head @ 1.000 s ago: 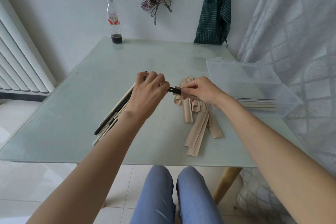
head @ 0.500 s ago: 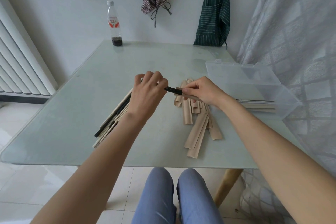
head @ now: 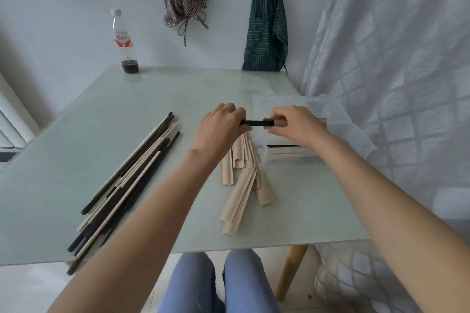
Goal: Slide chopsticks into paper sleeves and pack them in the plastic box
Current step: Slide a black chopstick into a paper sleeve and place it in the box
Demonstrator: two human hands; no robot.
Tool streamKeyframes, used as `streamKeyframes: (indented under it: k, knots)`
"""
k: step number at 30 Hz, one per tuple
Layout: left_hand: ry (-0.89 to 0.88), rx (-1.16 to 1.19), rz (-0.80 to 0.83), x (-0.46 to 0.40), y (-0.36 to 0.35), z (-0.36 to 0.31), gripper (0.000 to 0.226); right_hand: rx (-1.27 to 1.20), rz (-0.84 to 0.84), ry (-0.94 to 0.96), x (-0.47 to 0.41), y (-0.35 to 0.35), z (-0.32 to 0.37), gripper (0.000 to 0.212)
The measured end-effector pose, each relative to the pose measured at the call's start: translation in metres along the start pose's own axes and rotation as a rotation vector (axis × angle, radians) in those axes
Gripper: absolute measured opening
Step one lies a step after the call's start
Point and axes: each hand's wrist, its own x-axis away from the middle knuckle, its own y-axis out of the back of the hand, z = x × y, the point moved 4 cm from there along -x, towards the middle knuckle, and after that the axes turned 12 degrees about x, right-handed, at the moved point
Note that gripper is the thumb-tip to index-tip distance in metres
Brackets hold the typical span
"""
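Both grips clenched mid-frame, left hand (head: 220,127) pushing black chopsticks (head: 256,123), right hand (head: 296,123) steadying paper sleeve (head: 276,123), above surface (head: 178,89), probably to feed cleanly.

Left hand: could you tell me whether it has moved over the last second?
Yes. The left hand has shifted right, off the loose chopsticks and over the paper sleeves, toward the plastic box.

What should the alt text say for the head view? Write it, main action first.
Two hands hold a black chopstick pair level above a glass table: the left hand grips one end, the right hand pinches a paper sleeve around the other. Loose chopsticks, empty sleeves and a plastic box lie nearby.
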Motion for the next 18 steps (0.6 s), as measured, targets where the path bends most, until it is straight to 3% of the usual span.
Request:
streamKeyframes:
  k: [8, 18]
  knots:
    - [0.084, 0.198, 0.211, -0.043, -0.051, -0.048, 0.022, 0.088, 0.111, -0.054, 0.002, 0.001, -0.070, 0.009]
    - [0.133, 0.047, 0.493, -0.062, -0.104, -0.055, 0.021, 0.133, 0.289, -0.113, -0.015, -0.025, -0.106, 0.016]
